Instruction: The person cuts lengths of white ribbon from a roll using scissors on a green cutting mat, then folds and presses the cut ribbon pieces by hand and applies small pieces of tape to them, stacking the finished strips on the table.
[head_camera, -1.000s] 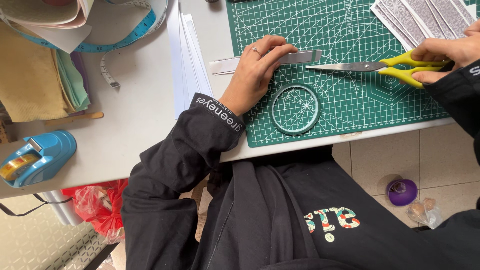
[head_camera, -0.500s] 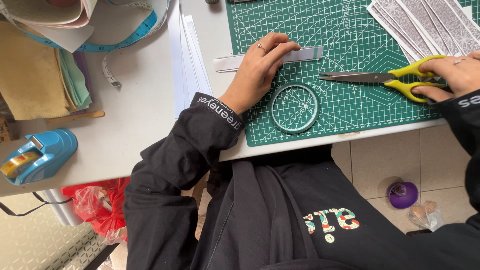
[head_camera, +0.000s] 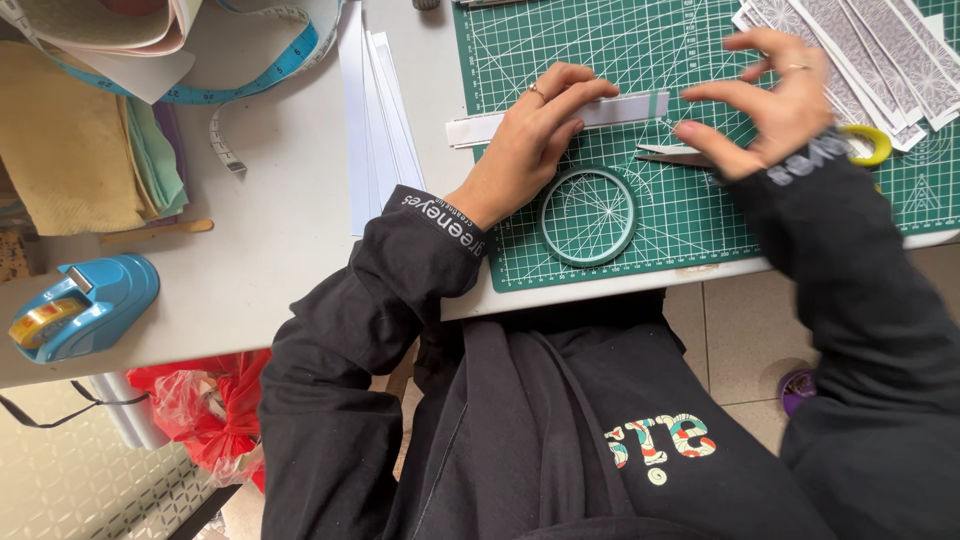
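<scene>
Left hand (head_camera: 532, 140) lay flat, fingers pressed down on white paper strip (head_camera: 560, 115), gripping nothing. Strip ran L–R across green cutting mat (head_camera: 620, 40), its left end hanging off onto grey table (head_camera: 270, 220). Right hand (head_camera: 770, 105) hovered w/ fingers spread & curled, loose, empty, just past strip's right end, fingertips near it; contact not clear. Scissors (head_camera: 680, 153) w/ yellow handles lay on mat beneath right hand, not held, blades pointing left. Pale green ring (head_camera: 588, 215) sat flat on mat just below left hand, near mat's front edge. Patterned paper strips (head_camera: 880, 50) fanned at mat's top right corner. White sheets (head_camera: 375, 110) stacked left of mat. Blue tape dispenser (head_camera: 80, 305) at table's left edge, blue measuring tape (head_camera: 250, 80) looped at top left.
</scene>
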